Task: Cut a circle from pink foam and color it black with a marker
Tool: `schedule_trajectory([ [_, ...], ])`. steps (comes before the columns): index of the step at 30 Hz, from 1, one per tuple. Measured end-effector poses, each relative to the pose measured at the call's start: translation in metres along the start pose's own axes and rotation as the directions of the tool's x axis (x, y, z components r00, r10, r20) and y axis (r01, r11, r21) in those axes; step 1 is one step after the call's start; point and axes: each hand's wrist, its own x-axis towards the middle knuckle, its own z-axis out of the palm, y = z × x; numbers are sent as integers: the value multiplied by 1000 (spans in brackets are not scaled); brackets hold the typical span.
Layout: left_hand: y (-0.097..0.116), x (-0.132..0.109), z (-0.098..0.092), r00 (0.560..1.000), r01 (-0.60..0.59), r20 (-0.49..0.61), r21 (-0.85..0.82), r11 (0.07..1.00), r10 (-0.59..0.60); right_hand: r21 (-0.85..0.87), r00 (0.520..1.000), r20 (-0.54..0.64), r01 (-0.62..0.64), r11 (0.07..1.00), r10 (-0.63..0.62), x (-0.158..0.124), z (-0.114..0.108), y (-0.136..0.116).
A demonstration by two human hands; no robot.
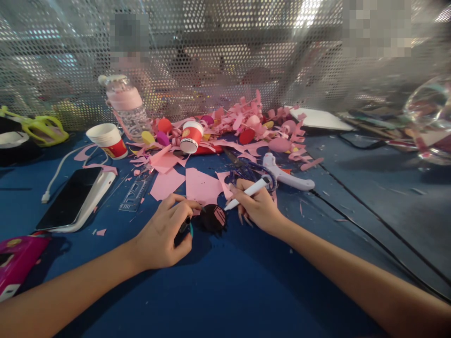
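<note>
Right hand (259, 206) is gripping white marker (253, 189), nib pointing at black-and-pink disc (210, 218) | left hand (164, 230) is holding dark object (184, 225), fingertips steadying disc | disc is sitting between hands, over tabletop (225, 295) | loose fingertip hold may be inviting slippage, straying ink onto pink paper (202, 185) beyond

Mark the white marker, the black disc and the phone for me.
White marker (255, 187): head view, on its barrel.
Black disc (208, 218): head view, on its dark face.
Phone (71, 197): head view, on its screen.
</note>
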Motion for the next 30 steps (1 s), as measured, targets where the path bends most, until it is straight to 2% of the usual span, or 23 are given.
schedule_trajectory([
  [6,0,1,-1,1000,6,7,-3,1000,-5,23,1000,4,-3,1000,3,-2,1,-4],
  [15,1,0,-1,1000,1,-1,1,1000,-1,77,996,82,11,997,-17,-1,-1,-2],
  [21,2,2,-2,1000,6,4,5,1000,-6,93,992,128,-26,995,14,-3,-3,-2],
  [24,2,2,-2,1000,8,3,2,1000,-8,136,994,111,-19,991,4,-3,-2,-2],
  [30,2,1,-2,1000,4,-6,8,1000,-4,94,991,137,-20,995,7,-3,-2,-3],
])
